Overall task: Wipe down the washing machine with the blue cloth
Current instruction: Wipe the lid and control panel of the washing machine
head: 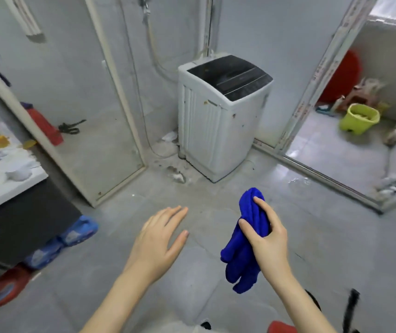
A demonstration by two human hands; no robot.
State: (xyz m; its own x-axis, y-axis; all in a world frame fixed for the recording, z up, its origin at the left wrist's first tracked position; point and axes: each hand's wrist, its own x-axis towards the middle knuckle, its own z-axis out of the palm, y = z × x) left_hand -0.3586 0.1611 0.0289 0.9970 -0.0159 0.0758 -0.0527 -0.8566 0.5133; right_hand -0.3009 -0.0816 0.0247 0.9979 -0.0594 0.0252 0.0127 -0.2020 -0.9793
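Observation:
A white top-loading washing machine point(212, 126) with a dark lid stands in the far corner against the wall. My right hand point(268, 239) holds a bunched blue cloth point(245, 246) in the air, well short of the machine; the cloth hangs down below my fingers. To the left of the cloth, my left hand point(161, 239) hovers over the floor, palm down, fingers spread, holding nothing.
A white-framed door point(110, 131) leans open at the left. A cluttered white counter point(12, 186) sits at the left edge, blue slippers point(76, 230) under it. Through a doorway at the right stands a green bucket point(358, 118). Hoses run down the wall behind the machine.

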